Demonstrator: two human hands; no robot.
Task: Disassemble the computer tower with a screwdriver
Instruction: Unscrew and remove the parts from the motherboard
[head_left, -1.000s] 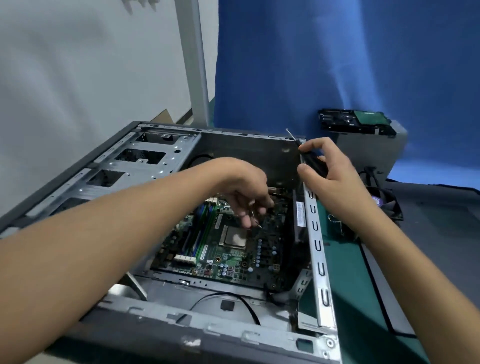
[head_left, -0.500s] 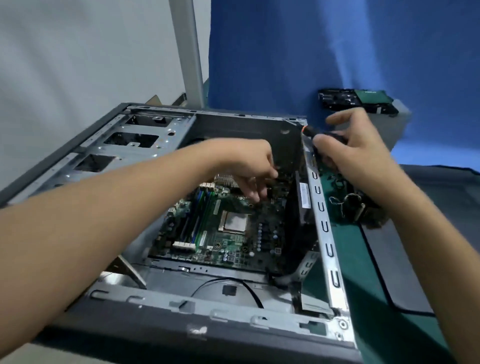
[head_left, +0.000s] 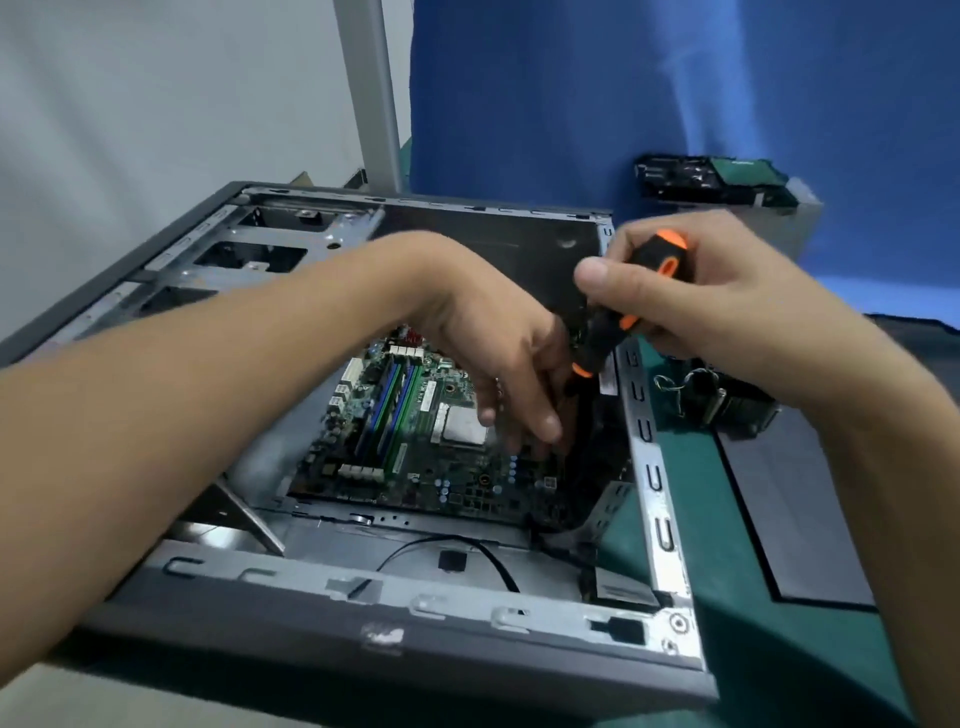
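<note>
The computer tower (head_left: 395, 618) lies on its side on the green surface (head_left: 727, 649), side panel off and the motherboard (head_left: 415, 457) exposed. The step in hand looks like undoing a motherboard screw near the board's right edge. The right hand (head_left: 727, 301) has its fingers wrapped round the black-and-orange screwdriver (head_left: 605, 340), which points down into the case. The left hand (head_left: 498, 353) reaches in beside the shaft, fingers bent down next to the CPU (head_left: 462, 423). I cannot tell whether they pinch anything. The tip is hidden, so next it likely needs seating squarely in the screw head before turning.
</note>
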